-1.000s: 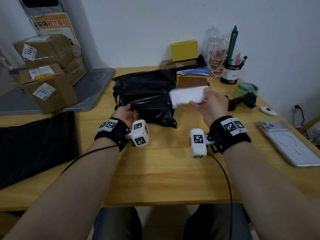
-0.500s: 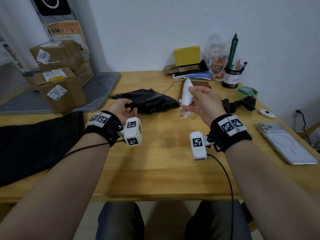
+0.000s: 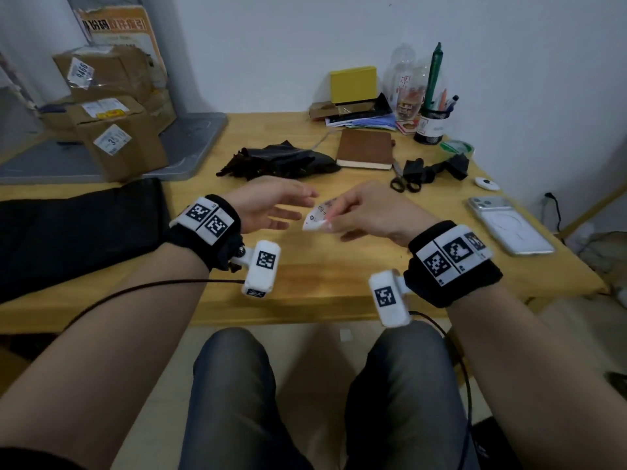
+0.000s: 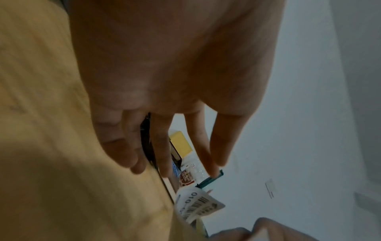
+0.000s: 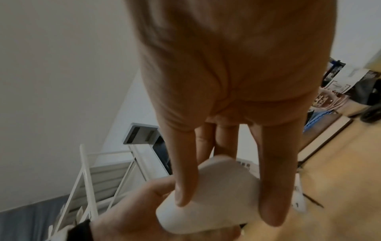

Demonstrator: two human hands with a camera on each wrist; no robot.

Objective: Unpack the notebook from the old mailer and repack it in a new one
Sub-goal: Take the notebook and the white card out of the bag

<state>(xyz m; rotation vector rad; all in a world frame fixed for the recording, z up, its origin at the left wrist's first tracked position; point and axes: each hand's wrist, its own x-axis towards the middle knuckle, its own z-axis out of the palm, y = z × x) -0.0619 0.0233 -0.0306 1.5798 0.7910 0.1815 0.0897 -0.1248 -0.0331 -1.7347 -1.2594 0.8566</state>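
Notebook point(image 3: 365, 149): brown cover, lying flat and bare on the wooden table point(image 3: 305, 276) toward the back, just right of the crumpled black mailer point(image 3: 281, 161), their edges close or touching. It is out of its wrapping, so the unpacking half of the task reads as done.

Right hand point(image 3: 369, 217): raised above the table, thumb and fingers pinching a curled white shipping label point(image 3: 317, 218) with barcode print, confirmed in the left wrist view point(image 4: 198, 205).

Left hand point(image 3: 268, 206): empty, fingers straight and loosely spread, palm turned toward the label, close to it. The right wrist view suggests contact at the label's lower edge; this cannot be confirmed.

Other items: scissors point(image 3: 405, 183) to the right of the notebook, a phone point(image 3: 509, 225) near the right table edge, a flat black sheet point(image 3: 78, 228) at the left edge, possibly the new mailer, though that is not certain.

Assessment: the step in hand appears to be dealing with the label peeled off the old packaging. The next move calls for disposing of or setting aside the label without it sticking to the fingers, then freeing both hands to fetch a fresh mailer, open its mouth and slide the notebook in.
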